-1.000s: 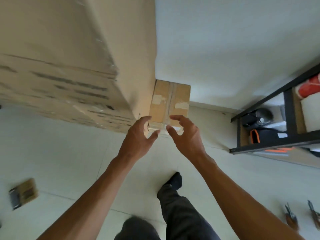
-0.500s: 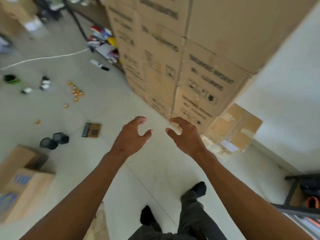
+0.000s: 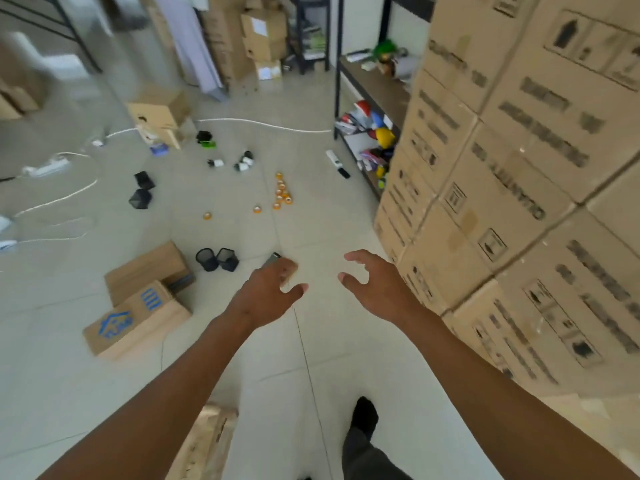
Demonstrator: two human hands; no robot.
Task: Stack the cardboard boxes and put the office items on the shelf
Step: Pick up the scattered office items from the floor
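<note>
progress: early | both hands empty, left hand [image 3: 268, 292] and right hand [image 3: 375, 289] half-curled | brown cardboard boxes [image 3: 138, 299] at 9 unstacked | black mesh pen cups [image 3: 217, 259], orange tape rolls [image 3: 282, 199] at 12 on the pale tiled floor [image 3: 329, 220]

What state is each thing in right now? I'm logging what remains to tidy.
left hand: open, holds nothing.
right hand: open, holds nothing.
blue-printed box: lying on floor.
mesh pen cups: on floor, side by side.
orange tape rolls: scattered on floor.
</note>
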